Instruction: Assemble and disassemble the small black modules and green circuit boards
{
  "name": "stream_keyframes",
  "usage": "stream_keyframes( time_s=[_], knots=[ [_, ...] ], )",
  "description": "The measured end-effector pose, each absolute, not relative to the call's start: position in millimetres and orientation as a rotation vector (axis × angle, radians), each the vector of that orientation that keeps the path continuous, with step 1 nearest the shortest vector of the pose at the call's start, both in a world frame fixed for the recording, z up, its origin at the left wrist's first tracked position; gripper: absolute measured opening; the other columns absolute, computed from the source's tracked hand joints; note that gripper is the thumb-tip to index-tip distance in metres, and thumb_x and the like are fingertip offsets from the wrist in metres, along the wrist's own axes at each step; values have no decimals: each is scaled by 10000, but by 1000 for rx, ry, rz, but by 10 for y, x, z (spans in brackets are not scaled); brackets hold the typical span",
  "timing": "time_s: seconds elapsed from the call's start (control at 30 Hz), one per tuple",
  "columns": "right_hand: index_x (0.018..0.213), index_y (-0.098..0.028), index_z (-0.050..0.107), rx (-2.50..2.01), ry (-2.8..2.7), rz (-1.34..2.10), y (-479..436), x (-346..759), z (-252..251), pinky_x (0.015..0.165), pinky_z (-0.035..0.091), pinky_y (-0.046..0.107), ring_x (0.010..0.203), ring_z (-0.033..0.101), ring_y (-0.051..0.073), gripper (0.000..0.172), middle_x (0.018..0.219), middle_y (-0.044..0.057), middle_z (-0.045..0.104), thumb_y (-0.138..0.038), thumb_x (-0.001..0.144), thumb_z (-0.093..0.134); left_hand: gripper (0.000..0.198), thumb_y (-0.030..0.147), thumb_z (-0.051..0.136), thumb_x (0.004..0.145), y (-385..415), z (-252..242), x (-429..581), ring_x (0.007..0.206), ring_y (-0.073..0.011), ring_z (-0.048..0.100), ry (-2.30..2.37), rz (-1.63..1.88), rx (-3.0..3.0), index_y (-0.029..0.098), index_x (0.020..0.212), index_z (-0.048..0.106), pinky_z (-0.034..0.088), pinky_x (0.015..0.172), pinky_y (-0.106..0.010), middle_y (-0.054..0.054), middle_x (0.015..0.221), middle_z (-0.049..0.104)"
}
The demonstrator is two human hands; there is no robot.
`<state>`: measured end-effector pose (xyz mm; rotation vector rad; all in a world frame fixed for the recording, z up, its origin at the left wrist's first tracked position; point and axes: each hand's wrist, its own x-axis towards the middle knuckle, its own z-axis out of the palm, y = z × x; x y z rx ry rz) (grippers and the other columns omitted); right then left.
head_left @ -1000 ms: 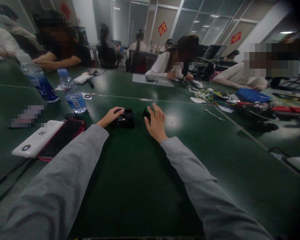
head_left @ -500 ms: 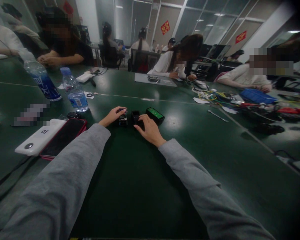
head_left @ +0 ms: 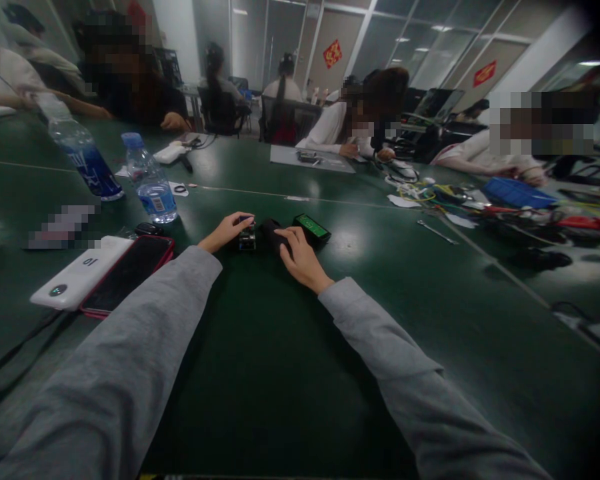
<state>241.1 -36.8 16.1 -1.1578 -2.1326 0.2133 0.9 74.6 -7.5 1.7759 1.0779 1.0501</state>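
My left hand (head_left: 229, 231) is closed on a small metallic device (head_left: 247, 240) standing on the green table (head_left: 280, 373); its details are too small to make out. Beside it, a dark, elongated black case (head_left: 272, 233) is under the fingers of my right hand (head_left: 303, 259), which grip it along its right side. Part of that case is hidden by the fingers. Just behind my right hand lies a black housing with a green circuit board (head_left: 314, 227) in it, apart from both hands.
Left of my arm lie a white power bank (head_left: 83, 270) and a red-cased phone (head_left: 127, 273). Two plastic bottles, a blue-capped one (head_left: 153, 183) and a larger one (head_left: 87, 160), stand behind them. A wrench (head_left: 437, 232) and tangled cables (head_left: 425, 190) lie right. Several people sit around.
The black case has turned in my right hand and now shows a plain dark surface instead of its boxy end. My left hand stays put. A person at the back left has moved their arms.
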Motion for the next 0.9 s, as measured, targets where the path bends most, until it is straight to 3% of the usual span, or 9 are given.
stream_keyframes(
  time_s=[0.23, 0.47, 0.73, 0.9],
  knots=[
    [1307, -185, 468, -1236, -2080, 146, -329, 2426, 124, 930, 501, 430, 1068, 568, 250, 389, 1202, 126, 521, -390, 1012, 320, 519, 520, 588, 846, 722, -59, 3, 1026, -218, 640, 1070, 1040, 1773, 139, 1197, 623, 467, 958, -394, -119, 1115, 692],
    [1259, -163, 502, -1336, -2112, 49, -348, 2415, 148, 877, 514, 465, 1040, 581, 288, 552, 1177, 145, 558, -607, 938, 437, 477, 486, 576, 863, 699, -33, 5, 1025, -220, 638, 1086, 1031, 1791, 146, 1194, 623, 472, 946, -404, -122, 1120, 691],
    [1237, -151, 490, -1312, -2059, 87, -319, 2411, 98, 913, 505, 432, 1049, 585, 273, 429, 1174, 146, 571, -465, 947, 457, 473, 478, 587, 854, 713, -43, 22, 1021, -222, 634, 1095, 1036, 1763, 142, 1185, 624, 475, 937, -405, -124, 1126, 687],
    [1211, -166, 496, -1397, -2008, 158, -313, 2424, 106, 845, 516, 430, 962, 615, 265, 395, 1085, 128, 619, -466, 975, 390, 485, 491, 591, 849, 732, -61, 8, 1027, -222, 630, 1096, 1039, 1787, 143, 1184, 630, 468, 947, -405, -119, 1131, 683]
  ],
)
